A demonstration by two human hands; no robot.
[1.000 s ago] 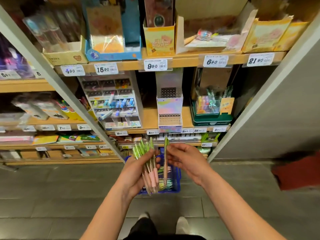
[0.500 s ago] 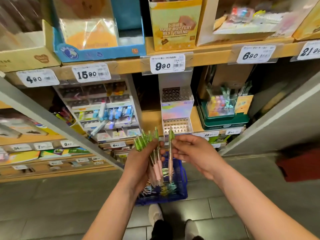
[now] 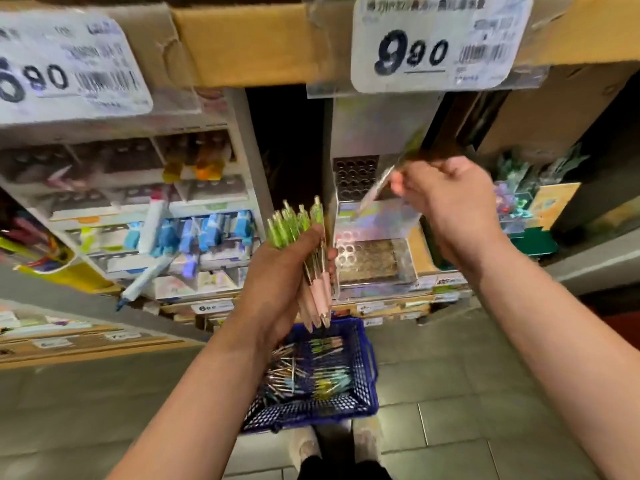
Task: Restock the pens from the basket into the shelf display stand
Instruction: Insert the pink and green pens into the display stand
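My left hand (image 3: 277,271) grips a bundle of pens (image 3: 306,251) with green tops and pink grips, held upright in front of the shelf. My right hand (image 3: 446,199) pinches a single pen (image 3: 377,188), blurred by motion and tilted, its tip pointing down-left over the holographic display stand (image 3: 377,216). The stand has two tiers of round holes, an upper grid and a lower grid (image 3: 370,259), with no pens visible in them. On the floor below my hands sits the blue basket (image 3: 363,407), with several more pens lying in it.
A white tiered stand of blue markers (image 3: 194,233) fills the shelf to the left. The upper shelf edge (image 3: 249,43) with price tags hangs close overhead. A green display box (image 3: 530,237) stands to the right. My shoes (image 3: 304,445) are behind the basket on grey tiles.
The view has moved much closer to the shelf. My right hand has lifted the single pen up and right, away from the bundle, to the display stand. My left hand still holds the bundle.
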